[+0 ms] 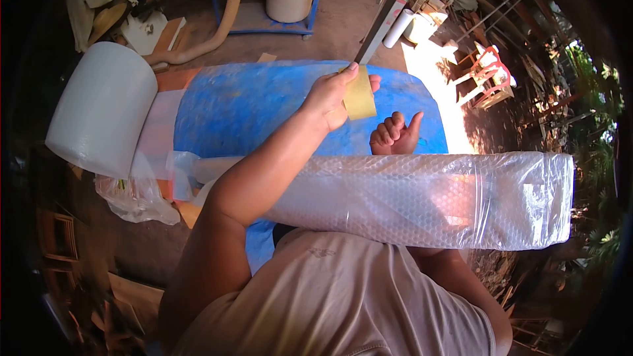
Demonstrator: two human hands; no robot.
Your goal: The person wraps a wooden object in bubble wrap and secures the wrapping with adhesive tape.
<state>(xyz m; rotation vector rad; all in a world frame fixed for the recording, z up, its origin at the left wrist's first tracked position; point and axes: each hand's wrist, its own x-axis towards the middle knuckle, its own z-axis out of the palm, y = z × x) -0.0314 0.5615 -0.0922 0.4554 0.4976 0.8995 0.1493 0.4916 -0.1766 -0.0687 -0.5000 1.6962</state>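
Observation:
In the head view, my left hand (333, 95) grips a roll of yellowish tape (361, 97) above the blue table surface. A long, box-like package in bubble wrap (409, 194) lies across in front of my body, with shiny clear tape bands near its right end. From the right, my arm passes beneath the package. My right hand (397, 135) comes out at its far side, fingers curled in a loose fist and thumb sticking up, with nothing visible in it. What lies inside the wrap cannot be made out.
A big roll of bubble wrap (102, 102) stands at the table's left end, a crumpled plastic bag (138, 198) below it. The table (244, 109) has a worn blue top. Beyond are a grey post (389, 16), a ribbed hose (231, 10), a red-and-white chair (488, 76) and wood scraps.

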